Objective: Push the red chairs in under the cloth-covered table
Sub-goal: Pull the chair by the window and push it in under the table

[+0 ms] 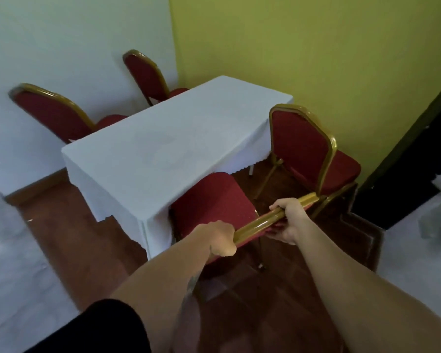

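A table under a white cloth (168, 146) stands in the middle. Right below me is a red chair (211, 197) with a gold frame, its seat partly under the table's near side. My left hand (220, 242) and my right hand (289, 220) both grip the gold top rail of its backrest. A second red chair (303, 146) stands to the right, turned away from the table, seat out. Two more red chairs, near one (54, 113) and far one (145, 75), sit on the far left side with their seats partly under the cloth.
A yellow-green wall (316, 59) lies behind the table and a white wall (61, 42) to the left. The table stands on reddish-brown floor (69, 225); pale tiles lie to the left. A dark door frame (405, 169) rises at the right.
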`<state>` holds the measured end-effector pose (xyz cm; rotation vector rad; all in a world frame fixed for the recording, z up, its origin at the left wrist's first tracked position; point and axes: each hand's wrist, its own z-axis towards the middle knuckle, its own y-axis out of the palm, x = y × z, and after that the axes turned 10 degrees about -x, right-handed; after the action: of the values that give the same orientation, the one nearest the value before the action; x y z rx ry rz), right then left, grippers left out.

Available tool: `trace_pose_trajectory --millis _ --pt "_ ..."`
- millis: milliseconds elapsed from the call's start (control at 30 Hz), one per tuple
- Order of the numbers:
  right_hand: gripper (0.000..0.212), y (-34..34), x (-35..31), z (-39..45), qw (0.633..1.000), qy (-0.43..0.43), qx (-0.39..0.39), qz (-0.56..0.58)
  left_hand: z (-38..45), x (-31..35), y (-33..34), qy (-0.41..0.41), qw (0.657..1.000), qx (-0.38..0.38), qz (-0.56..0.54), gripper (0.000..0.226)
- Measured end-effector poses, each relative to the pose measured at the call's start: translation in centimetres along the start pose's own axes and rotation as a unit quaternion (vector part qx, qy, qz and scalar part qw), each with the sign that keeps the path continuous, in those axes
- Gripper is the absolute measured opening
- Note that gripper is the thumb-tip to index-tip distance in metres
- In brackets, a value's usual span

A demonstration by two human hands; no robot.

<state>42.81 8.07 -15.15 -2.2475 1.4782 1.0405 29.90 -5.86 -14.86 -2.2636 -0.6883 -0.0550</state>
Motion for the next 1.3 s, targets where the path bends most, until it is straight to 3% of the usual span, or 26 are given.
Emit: trace_pose_trajectory --millis 133,333,733,867,1000,1067,1200,1300 --pt "0.01 -1.4 -1.5 0.6 0.999 0.003 -0.032 -0.036 0.6 2.0 0.5 -0.027 0.998 0.019 -0.051 0.021" --pt "0.018 -2.6 -3.2 2.1 0.996 0.013 -0.056 -0.067 1.9 3.7 -0.1 -0.051 0.994 0.022 -0.095 0.04" --pt "0.02 -1.8 -7.0 7.3 0.995 -0.015 -0.083 -0.046 5.6 3.5 -3.7 -0.083 0.983 0.027 -0.159 0.068" --pt "0.022 -1.1 -8.2 9.0 0.996 -0.012 -0.082 -0.043 7.0 2.3 -5.3 -0.076 0.988 0.029 -0.134 0.062" --pt "0.02 -0.6 -9.0 10.1 0.994 -0.009 -0.084 -0.063 8.1 1.5 -6.8 -0.061 0.992 0.002 -0.109 0.031" --pt "0.021 -1.0 -9.6 10.2 0.99 0.009 -0.102 -0.101 8.4 1.3 -8.0 -0.048 0.994 -0.041 -0.088 0.038" --pt "0.06 -4.1 -11.5 10.1 0.959 0.082 -0.215 -0.166 9.1 1.6 -11.3 -0.036 0.981 -0.138 -0.13 0.073" --pt "0.072 -7.5 -14.1 10.5 0.961 0.047 -0.226 -0.155 10.2 2.0 -15.2 0.03 0.985 -0.069 -0.158 0.08"
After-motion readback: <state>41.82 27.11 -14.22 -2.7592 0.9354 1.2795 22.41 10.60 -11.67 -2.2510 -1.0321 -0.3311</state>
